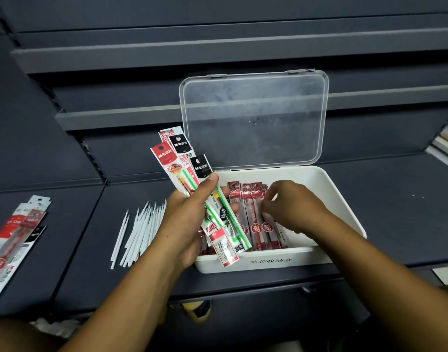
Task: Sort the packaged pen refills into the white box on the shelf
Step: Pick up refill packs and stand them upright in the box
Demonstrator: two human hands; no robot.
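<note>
The left hand [192, 219] grips a fan of packaged refills [168, 162] over the white box [268, 262], at its left edge; the right hand [294, 207] pinches red packs [254, 214] inside it. Best square those flat first.

1 white box [327, 189], 1 lid [256, 118], 2 hands [189, 219] [294, 207]

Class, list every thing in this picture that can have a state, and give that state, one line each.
White plastic box: open, partly filled.
Clear hinged lid: raised upright.
Red refill packets: in a row in the box.
Left hand: grips a fanned bunch of packaged refills.
Right hand: in the box, fingers curled on those packets.
Bare white refill tubes: loose on the dark shelf.
Far-left pile of packets: flat, outside the box.
</note>
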